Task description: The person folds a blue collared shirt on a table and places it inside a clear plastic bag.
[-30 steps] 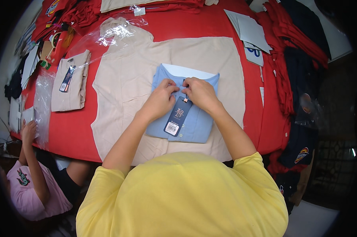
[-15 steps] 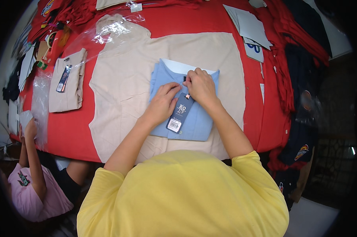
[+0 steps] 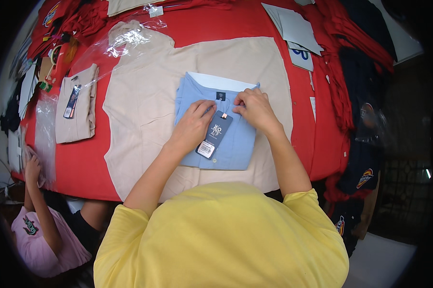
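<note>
A folded light blue shirt (image 3: 240,139) lies in front of me, with a white card (image 3: 221,81) showing behind its neckline. My left hand (image 3: 196,124) rests on the left of the front opening, its thumb and fingertips pinched at the cloth beside the tag string. On the right side of the neckline, my right hand (image 3: 257,109) has its fingers bent and pinched on the fabric. Between the hands a dark blue hang tag (image 3: 218,132) with a white sticker lies tilted on the shirt front. The dark neck label (image 3: 221,96) is uncovered above it.
Under the shirt a beige garment (image 3: 144,101) is spread over the red-covered table (image 3: 89,175). Left of it lies a folded beige garment (image 3: 77,110) with a tag. Clear plastic, white cards (image 3: 295,29) and red clothing surround these. Another person (image 3: 48,235) sits at lower left.
My right hand has moved right and slightly down, away from the neck label, which now shows. My left hand stays beside the tag. The other person's hands have moved lower.
</note>
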Available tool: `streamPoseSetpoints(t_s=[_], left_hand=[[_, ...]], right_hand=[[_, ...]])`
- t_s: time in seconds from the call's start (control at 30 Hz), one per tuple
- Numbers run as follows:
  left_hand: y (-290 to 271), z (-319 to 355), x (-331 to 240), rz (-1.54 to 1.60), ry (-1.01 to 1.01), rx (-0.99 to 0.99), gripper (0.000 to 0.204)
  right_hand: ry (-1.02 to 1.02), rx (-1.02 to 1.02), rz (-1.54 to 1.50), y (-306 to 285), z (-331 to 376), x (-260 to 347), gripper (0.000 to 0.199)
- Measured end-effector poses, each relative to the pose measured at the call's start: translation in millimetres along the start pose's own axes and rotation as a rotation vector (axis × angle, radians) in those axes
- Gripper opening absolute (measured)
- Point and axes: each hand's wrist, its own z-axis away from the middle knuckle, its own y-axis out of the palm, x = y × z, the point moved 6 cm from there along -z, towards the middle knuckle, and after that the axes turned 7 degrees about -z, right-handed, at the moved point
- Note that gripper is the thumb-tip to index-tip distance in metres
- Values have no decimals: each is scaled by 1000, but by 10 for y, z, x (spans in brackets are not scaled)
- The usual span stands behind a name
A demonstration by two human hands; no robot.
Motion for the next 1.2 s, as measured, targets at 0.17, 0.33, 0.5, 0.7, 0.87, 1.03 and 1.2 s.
streamPoseSetpoints(t_s=[0.17, 0.33, 0.5, 0.7, 0.87, 1.03, 1.2], left_hand=[[16, 31, 71, 214, -129, 52, 33], [-42, -11, 105, 286, -147, 55, 27], [-26, -100, 30, 296, -306, 51, 23], [194, -30, 323, 1226, -905, 199, 22], [48, -134, 97, 363, -395, -2, 20], [74, -112, -32, 82, -386, -103, 17], [32, -113, -27, 70, -357, -165, 12]], right_hand=[[-28, -92, -128, 53, -137, -30, 12], [48, -63, -122, 252, -165, -168, 12], [24, -96, -133, 209, -121, -168, 13], [87, -4, -294, 248, -139, -254, 12], [51, -106, -168, 257, -157, -210, 12], [-12, -284, -112, 186, -38, -72, 13], [-70, -207, -42, 176, 362, 230, 17]])
